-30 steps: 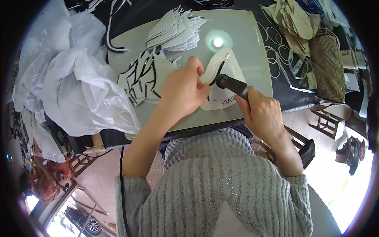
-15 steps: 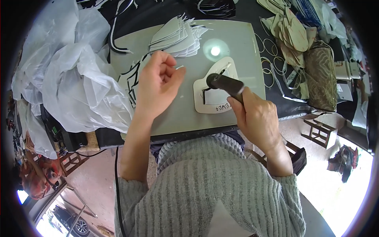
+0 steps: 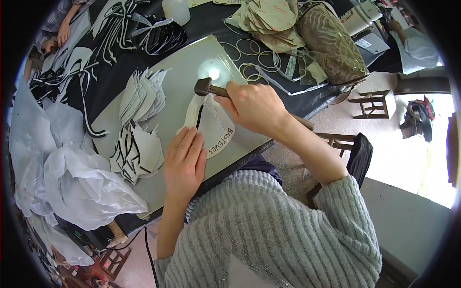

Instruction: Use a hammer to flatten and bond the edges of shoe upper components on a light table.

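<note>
your right hand (image 3: 258, 104) is wrapped round the handle of the hammer (image 3: 203, 87), whose head sits near the template's 12 o'clock; contact can't be told. your left hand (image 3: 185, 158) lies flat, fingers nearly together, at the 8 o'clock edge, clamped on nothing. the pale template (image 3: 222, 141) is on the grey board (image 3: 181, 73), at 4 o'clock from the white stack (image 3: 144, 97). it looks light, stiffish and apt to slide, so steady it by that edge; the black strip (image 3: 200, 116) seems soft. the hammer looks head-heavy: grip its handle.
</note>
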{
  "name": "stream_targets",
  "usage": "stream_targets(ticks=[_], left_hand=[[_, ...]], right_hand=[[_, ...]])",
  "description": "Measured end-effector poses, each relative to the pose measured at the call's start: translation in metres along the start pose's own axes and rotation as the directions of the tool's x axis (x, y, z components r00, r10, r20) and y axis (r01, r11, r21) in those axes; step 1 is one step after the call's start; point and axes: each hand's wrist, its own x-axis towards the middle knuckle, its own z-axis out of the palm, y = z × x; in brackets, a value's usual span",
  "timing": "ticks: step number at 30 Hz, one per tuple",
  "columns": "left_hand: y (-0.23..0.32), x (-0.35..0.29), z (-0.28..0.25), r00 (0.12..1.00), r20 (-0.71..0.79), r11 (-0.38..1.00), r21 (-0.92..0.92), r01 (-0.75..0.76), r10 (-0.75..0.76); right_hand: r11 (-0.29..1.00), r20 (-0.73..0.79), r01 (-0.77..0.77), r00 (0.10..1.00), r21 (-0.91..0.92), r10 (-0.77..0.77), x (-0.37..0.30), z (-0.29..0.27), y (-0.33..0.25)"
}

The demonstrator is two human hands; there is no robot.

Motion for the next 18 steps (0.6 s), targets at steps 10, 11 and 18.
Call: stream_targets(ticks=[10,11,18], left_hand=[[-0.008,0.006,-0.006,0.997,0.067,0.994,-0.108,-0.015,0.022],[-0.008,0.006,-0.006,0.997,0.068,0.994,-0.109,-0.017,0.024],[-0.017,0.006,-0.008,0.997,0.058,0.986,-0.164,-0.039,0.049]], right_hand=[[0.999,0.129,-0.020,0.991,0.025,0.016,-0.017,-0.012,-0.005],[1.000,0.177,-0.023,0.984,-0.005,0.023,-0.019,-0.013,-0.004],[1.000,0.223,-0.002,0.975,0.014,-0.001,-0.016,0.001,0.000]])
